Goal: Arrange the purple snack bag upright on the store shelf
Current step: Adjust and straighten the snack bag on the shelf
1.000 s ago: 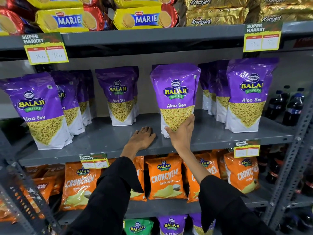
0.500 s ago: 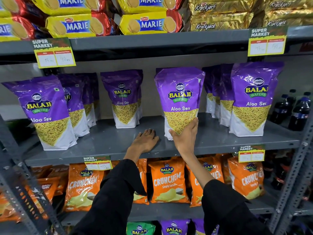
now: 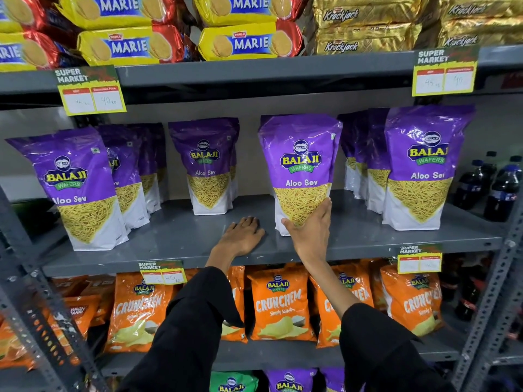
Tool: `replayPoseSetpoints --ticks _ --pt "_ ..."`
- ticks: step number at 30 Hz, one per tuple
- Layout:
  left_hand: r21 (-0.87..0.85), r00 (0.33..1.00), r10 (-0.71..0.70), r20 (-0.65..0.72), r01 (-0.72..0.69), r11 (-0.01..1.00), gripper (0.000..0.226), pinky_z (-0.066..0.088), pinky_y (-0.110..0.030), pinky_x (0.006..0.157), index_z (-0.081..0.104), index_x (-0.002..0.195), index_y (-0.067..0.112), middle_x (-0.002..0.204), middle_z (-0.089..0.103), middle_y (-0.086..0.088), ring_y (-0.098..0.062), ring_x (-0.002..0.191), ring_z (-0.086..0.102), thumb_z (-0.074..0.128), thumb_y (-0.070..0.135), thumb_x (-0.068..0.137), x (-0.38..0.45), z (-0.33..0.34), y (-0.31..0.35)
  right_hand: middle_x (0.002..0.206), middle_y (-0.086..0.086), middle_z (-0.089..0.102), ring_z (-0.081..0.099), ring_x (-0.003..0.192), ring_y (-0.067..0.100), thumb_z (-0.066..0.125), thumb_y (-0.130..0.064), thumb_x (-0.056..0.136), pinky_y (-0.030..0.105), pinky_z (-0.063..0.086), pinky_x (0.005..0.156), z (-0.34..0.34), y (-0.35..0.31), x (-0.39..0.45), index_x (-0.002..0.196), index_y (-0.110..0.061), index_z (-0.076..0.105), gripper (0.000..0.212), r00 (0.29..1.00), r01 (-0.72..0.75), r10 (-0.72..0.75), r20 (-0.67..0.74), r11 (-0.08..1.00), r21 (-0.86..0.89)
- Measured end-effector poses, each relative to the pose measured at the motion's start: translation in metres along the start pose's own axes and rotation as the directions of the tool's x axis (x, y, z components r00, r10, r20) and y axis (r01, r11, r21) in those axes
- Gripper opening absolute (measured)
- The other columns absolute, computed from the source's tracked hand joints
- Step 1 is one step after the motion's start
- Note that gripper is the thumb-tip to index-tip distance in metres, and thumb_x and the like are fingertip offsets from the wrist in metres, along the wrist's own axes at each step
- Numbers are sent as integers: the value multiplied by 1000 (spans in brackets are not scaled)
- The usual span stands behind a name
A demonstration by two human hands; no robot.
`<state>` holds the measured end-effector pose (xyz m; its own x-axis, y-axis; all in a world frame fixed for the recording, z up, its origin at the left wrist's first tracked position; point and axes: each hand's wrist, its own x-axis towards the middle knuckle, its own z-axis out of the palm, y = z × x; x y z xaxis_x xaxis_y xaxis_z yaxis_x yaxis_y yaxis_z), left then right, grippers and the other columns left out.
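A purple Balaji Aloo Sev snack bag (image 3: 300, 165) stands upright on the grey middle shelf (image 3: 184, 239), a little right of centre. My right hand (image 3: 310, 230) grips the bag's lower front, thumb on the left and fingers round the right side. My left hand (image 3: 243, 236) lies flat, palm down, on the bare shelf just left of the bag, not touching it. Both arms wear black sleeves.
More purple Aloo Sev bags stand at the left (image 3: 76, 188), behind centre (image 3: 208, 168) and at the right (image 3: 424, 168). Biscuit packs (image 3: 237, 41) fill the shelf above, orange Crunchem bags (image 3: 280, 304) the shelf below. Dark soda bottles (image 3: 503, 188) stand far right.
Both hands keep their places on the bag and the shelf. The whole scene sits slightly lower and to the right in the frame, from head movement.
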<state>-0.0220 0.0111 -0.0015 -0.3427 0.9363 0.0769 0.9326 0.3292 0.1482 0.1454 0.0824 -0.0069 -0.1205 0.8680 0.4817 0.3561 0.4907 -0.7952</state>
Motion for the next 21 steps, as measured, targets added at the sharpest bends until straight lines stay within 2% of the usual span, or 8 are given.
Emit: replayPoseSetpoints --ticks 5,7,9,11,13,15,19,21 --pt "-12 1000 -18 7 18 1000 61 12 -44 124 20 156 12 166 17 -8 -23 153 14 21 44 104 -3 -2 2 165 19 17 26 150 38 83 -52 73 54 40 114 -3 0 -4 158 -6 5 124 1000 2 -2 -15 1000 -11" --pt "-49 1000 -25 -15 25 999 59 18 -44 123 26 154 12 164 23 -9 -26 151 22 25 44 104 -7 -4 3 165 18 16 26 151 36 81 -54 74 50 37 116 -6 -3 -12 158 -7 5 123 999 9 -8 -52 1000 7" --pt "-134 997 -50 -63 41 990 56 27 -45 118 31 152 13 161 30 -10 -32 144 34 31 42 104 -11 -5 1 164 13 21 31 149 31 77 -52 80 48 38 116 -9 -7 -27 157 -12 13 108 988 86 -81 -130 996 39" --pt "-229 993 -79 -89 57 972 57 30 -46 118 29 153 14 164 23 -8 -35 145 34 34 42 104 -18 -6 -4 160 7 30 36 146 23 70 -46 89 45 43 113 -7 -13 -46 154 -16 24 86 964 225 -207 -168 970 94" --pt "-264 994 -80 -77 57 963 59 26 -43 121 25 155 16 167 14 -5 -31 149 27 35 43 104 -28 -7 -16 157 1 36 38 144 16 64 -41 94 41 45 113 2 -23 -62 152 -18 31 71 959 280 -264 -100 936 214" --pt "-255 995 -71 -69 51 966 58 23 -40 121 26 155 16 167 13 -3 -28 151 24 35 42 104 -40 -12 -36 153 -2 44 43 141 13 63 -38 95 39 45 113 16 -38 -69 150 -19 36 64 962 268 -271 -32 912 310" --pt "-184 993 -58 -105 37 982 53 20 -40 122 31 154 17 166 20 -5 -26 151 23 31 38 105 -62 -27 -93 151 2 49 49 137 16 66 -38 93 44 47 109 65 -71 -60 150 -13 39 68 973 193 -225 50 914 356" --pt "-157 992 -63 -113 45 987 51 21 -39 121 35 152 15 163 27 -7 -27 149 27 32 36 106 -67 -31 -122 153 8 48 47 140 22 69 -37 91 46 44 112 92 -86 -50 151 -9 37 74 976 138 -189 112 924 356"
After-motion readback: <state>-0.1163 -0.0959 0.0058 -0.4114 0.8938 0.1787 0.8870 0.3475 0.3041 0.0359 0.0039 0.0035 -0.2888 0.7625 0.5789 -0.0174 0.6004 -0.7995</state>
